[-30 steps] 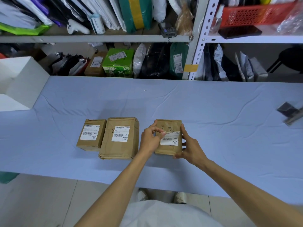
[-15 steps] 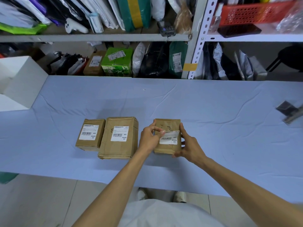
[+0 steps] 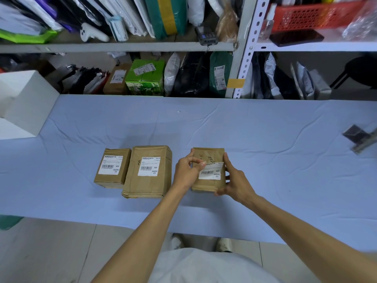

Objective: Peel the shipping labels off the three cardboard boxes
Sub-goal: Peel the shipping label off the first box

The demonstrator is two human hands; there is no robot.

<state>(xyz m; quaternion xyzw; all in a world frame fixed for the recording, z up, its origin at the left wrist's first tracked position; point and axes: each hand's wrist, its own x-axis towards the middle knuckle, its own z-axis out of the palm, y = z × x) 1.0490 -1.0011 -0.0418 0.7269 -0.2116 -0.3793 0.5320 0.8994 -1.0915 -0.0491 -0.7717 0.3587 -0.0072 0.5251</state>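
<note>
Three brown cardboard boxes stand in a row on the blue-covered table [image 3: 265, 160]. The left box [image 3: 112, 168] and the middle box [image 3: 148, 172] each carry a flat white shipping label. On the right box [image 3: 208, 156] the white label [image 3: 211, 173] is partly lifted, and its upper left corner is off the cardboard. My left hand [image 3: 186, 170] pinches that lifted corner between thumb and fingers. My right hand [image 3: 234, 180] grips the right side and front corner of the right box.
A white open box [image 3: 24, 103] sits at the table's left end. A dark tool [image 3: 359, 137] lies at the right edge. Metal shelves [image 3: 122, 46] behind the table are packed with parcels and bags. The floor and my shoes show below the table's near edge.
My left hand has drawn the label's upper left corner a little further down and off the right box. My right hand stays on the box.
</note>
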